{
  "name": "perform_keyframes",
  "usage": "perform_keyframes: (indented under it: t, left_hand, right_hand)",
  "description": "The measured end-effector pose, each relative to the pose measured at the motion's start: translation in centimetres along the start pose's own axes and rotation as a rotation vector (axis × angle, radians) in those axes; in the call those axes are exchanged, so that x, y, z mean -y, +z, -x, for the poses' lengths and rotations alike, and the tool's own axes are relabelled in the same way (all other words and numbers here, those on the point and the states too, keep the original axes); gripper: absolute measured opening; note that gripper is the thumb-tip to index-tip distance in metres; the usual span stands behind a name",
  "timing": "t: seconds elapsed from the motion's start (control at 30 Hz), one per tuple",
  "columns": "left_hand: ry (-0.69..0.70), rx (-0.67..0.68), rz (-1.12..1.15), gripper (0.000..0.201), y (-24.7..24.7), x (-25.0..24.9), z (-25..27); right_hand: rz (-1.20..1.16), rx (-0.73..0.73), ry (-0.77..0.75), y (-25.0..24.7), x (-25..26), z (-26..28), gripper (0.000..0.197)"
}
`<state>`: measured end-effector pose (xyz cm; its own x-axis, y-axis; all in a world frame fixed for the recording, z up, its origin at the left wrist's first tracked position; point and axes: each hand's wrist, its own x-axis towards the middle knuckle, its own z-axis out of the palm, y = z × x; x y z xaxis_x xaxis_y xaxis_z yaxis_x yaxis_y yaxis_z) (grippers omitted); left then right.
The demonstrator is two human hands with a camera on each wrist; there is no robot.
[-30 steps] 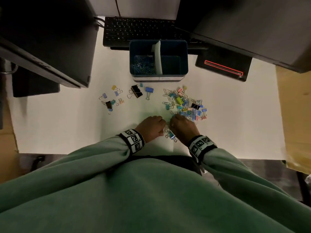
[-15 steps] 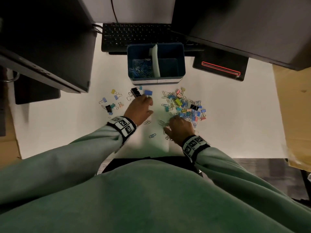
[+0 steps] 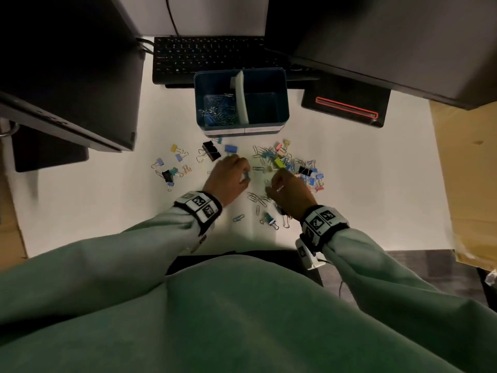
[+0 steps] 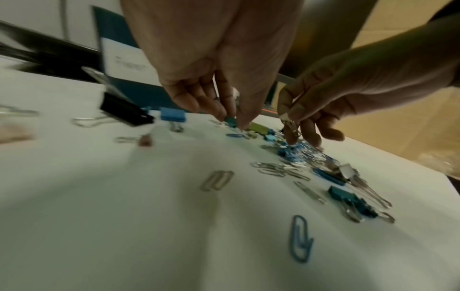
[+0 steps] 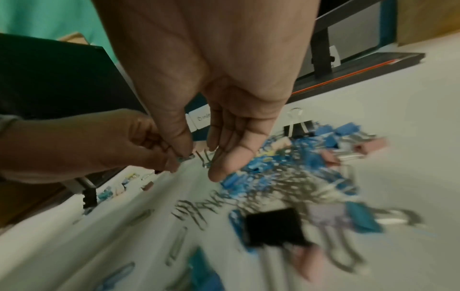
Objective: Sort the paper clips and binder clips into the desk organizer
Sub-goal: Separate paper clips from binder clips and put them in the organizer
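The blue desk organizer stands at the desk's middle back, split by a white divider; its left compartment holds paper clips, its right one looks empty. A mixed pile of clips lies in front of it to the right. My left hand hovers left of the pile and pinches a small teal binder clip. Close beside it, my right hand pinches a few silver paper clips between thumb and fingers above the pile's near edge. Loose paper clips lie under the hands.
A big black binder clip and a blue one lie by the organizer's front. Small binder clips are scattered at the left. A keyboard and two monitors overhang the back; a red-striped monitor base stands at the right.
Both hands left the desk's near edge. The left went out to the black binder clip, then right toward the pile. The right moved up to the pile and now holds paper clips.
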<state>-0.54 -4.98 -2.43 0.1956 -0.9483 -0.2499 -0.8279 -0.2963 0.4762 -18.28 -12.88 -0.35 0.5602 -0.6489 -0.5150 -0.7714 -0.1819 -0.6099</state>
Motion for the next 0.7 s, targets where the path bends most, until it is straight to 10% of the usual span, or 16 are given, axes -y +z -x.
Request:
perform_keyframes:
  t: [0.2,0.4,0.7]
  left_hand:
    - [-0.119,-0.104,0.013,0.023,-2.1,5.2,3.6]
    - [-0.082,0.328,-0.073,0.053,0.3,2.9,6.9]
    - [0.024,0.265,-0.008,0.019,2.2,-0.9,3.5]
  right_hand:
    - [0.016,0.061,-0.159,2.0,4.0,-2.9,0.022]
    - [0.32,0.079,-0.14,0.8,-0.9,0.3,0.018]
    - [0.471,-0.023,-0.137,-0.5,-4.8,2.9,0.035]
